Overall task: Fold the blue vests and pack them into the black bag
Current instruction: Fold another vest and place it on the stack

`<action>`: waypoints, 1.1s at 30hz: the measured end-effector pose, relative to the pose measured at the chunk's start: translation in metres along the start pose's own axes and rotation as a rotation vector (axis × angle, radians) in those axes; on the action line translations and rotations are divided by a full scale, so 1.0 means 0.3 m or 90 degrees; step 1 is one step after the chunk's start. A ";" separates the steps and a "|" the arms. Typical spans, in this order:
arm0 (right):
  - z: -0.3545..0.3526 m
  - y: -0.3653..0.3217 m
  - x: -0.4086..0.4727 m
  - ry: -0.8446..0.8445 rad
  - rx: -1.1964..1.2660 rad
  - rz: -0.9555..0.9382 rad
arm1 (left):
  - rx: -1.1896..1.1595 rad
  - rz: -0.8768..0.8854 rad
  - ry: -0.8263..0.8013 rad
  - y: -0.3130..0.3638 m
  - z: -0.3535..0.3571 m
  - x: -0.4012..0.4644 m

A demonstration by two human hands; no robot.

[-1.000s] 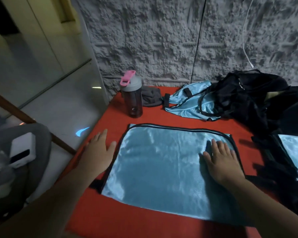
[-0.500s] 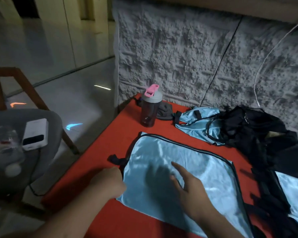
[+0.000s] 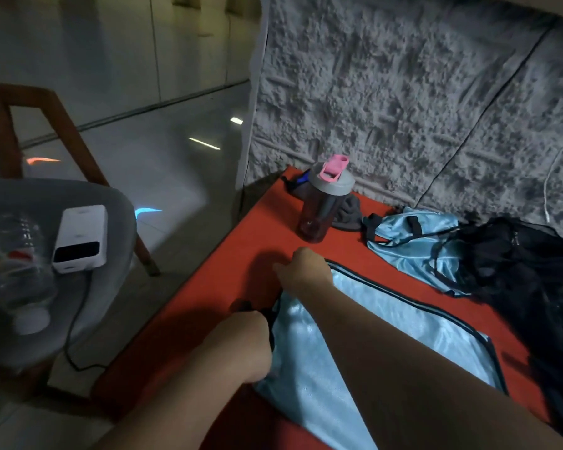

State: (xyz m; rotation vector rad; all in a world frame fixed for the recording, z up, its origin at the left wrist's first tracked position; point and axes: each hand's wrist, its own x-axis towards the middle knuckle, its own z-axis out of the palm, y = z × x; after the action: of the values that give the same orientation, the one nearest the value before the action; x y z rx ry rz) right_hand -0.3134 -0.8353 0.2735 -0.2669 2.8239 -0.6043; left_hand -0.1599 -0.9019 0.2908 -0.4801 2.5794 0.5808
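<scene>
- Head view: both hands have left their flat smoothing places and gone to the blue vest's (image 3: 364, 336) left edge, so the next fold looks set to start.
- Left hand (image 3: 251, 342) seems curled on the black-trimmed near corner; right hand (image 3: 306, 269) appears to pinch the far corner, though its fingers are hidden.
- The vest lies flat on the red table (image 3: 241, 254), shiny and smooth, with the black bag (image 3: 517, 251) well right.

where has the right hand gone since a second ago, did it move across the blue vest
Yes. The right hand moved from the right side of the flat shiny blue vest to its far left corner, nearer the pink-lidded shaker bottle.
</scene>
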 end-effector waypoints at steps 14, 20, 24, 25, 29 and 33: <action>-0.002 0.004 0.063 0.014 -0.137 -0.079 | -0.191 0.124 -0.046 0.091 -0.083 -0.041; -0.136 0.159 0.031 0.062 -0.039 0.005 | -0.210 0.242 -0.048 0.259 -0.071 -0.089; -0.267 0.337 -0.030 0.063 -0.032 0.038 | -0.122 0.301 0.008 0.412 -0.012 -0.128; -0.298 0.389 -0.043 0.068 -0.012 0.042 | -0.108 0.310 0.027 0.454 0.013 -0.136; -0.414 0.598 -0.095 0.111 0.051 0.087 | -0.072 0.330 0.097 0.619 0.127 -0.185; -0.493 0.793 -0.134 0.132 0.071 0.141 | -0.093 0.335 0.103 0.761 0.215 -0.246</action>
State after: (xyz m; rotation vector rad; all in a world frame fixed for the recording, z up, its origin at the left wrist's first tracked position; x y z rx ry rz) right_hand -0.3452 -0.5565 0.3119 0.1367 2.9444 -0.7752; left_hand -0.1715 -0.6604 0.3472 0.1287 2.8383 0.9419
